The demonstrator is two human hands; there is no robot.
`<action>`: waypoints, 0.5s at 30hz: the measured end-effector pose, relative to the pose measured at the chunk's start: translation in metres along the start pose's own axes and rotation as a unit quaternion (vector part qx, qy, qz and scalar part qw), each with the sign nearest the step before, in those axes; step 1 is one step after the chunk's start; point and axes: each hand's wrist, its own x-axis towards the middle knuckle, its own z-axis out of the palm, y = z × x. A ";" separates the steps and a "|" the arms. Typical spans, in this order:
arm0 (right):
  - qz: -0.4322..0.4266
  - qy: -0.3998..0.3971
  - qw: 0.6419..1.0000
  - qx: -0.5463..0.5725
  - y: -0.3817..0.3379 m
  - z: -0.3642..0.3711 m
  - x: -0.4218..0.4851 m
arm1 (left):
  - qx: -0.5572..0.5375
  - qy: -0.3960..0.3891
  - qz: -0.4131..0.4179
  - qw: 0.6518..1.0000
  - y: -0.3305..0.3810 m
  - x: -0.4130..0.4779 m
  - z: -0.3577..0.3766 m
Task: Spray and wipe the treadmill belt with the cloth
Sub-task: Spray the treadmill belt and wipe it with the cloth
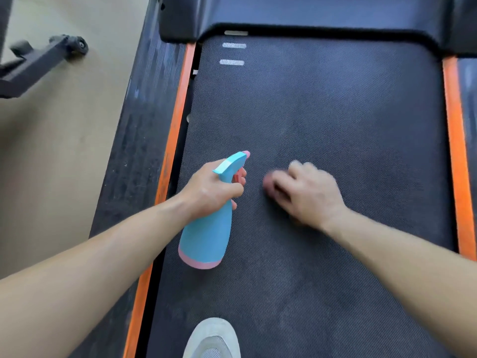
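We see the left grip (211,187) closed round the neck of a blue spray bottle (209,233), with the fingers wrapped just under the spray head and one finger by the pink trigger. The bottle hangs tilted. Its pink-banded base is nearer us than the left grip, and its nozzle points away over the treadmill belt (322,99). We cannot tell whether the base touches the belt.

Just right of that grip and apart from it, the right grip (309,192) lies knuckles-up on the belt, its fingers bent over a pinkish cloth (268,180). The hand hides nearly all of the cloth. Only a small blurred edge shows at the fingertips, on the side facing the left grip. The right grip itself is blurred.

The dark textured belt runs under both grips and on beyond them. Far ahead of the left grip, two white marks (233,54) lie on the belt close to the black cover (322,14) at its end. An orange strip (178,120) runs to the left of the left grip, and a second orange strip (454,140) runs to the right of the right grip. Outside the left one we see a dark side rail (139,125), then the beige floor (64,151). A black frame with a small wheel (44,58) stands there, well away from the left grip. Nearer us than both grips, the toe of a grey shoe (213,339) rests on the belt.
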 end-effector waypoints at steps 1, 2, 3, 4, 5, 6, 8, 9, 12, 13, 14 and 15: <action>0.065 0.030 0.997 -0.018 0.007 0.002 0.029 | -0.002 0.001 -0.002 1.000 -0.001 0.000 -0.001; 0.132 0.037 0.990 -0.031 0.017 0.004 0.059 | 0.001 0.002 -0.005 1.000 -0.002 -0.001 -0.002; 0.186 0.028 0.982 -0.025 0.024 0.005 0.083 | 0.006 0.003 -0.009 1.000 -0.004 -0.002 -0.004; 0.223 0.020 0.974 -0.014 0.027 0.007 0.095 | 0.008 0.005 -0.013 1.000 -0.006 -0.004 -0.006; 0.245 0.022 0.969 -0.009 0.023 0.011 0.098 | 0.005 0.008 -0.013 1.000 -0.008 -0.006 -0.007; 0.249 0.038 0.968 -0.014 0.012 0.013 0.089 | 0.000 0.008 -0.010 1.000 -0.009 -0.008 -0.009; 0.188 0.052 0.981 -0.001 -0.024 0.007 0.040 | -0.010 0.010 -0.009 1.000 -0.010 -0.012 -0.013; 0.128 0.034 0.991 0.025 -0.042 0.004 0.008 | -0.009 0.011 -0.010 1.000 -0.010 -0.013 -0.015; -0.035 -0.018 0.998 0.039 -0.046 0.004 -0.037 | 0.006 0.016 -0.016 1.000 -0.010 -0.016 -0.017; -0.049 -0.021 0.998 0.030 -0.037 0.005 -0.028 | 0.004 0.019 -0.016 1.000 -0.011 -0.017 -0.017; -0.033 -0.013 0.999 0.013 -0.030 0.007 -0.011 | 0.002 0.021 -0.014 1.000 -0.012 -0.018 -0.017; 0.008 0.010 1.000 -0.003 -0.027 0.009 0.012 | 0.002 0.022 -0.015 1.000 -0.014 -0.019 -0.016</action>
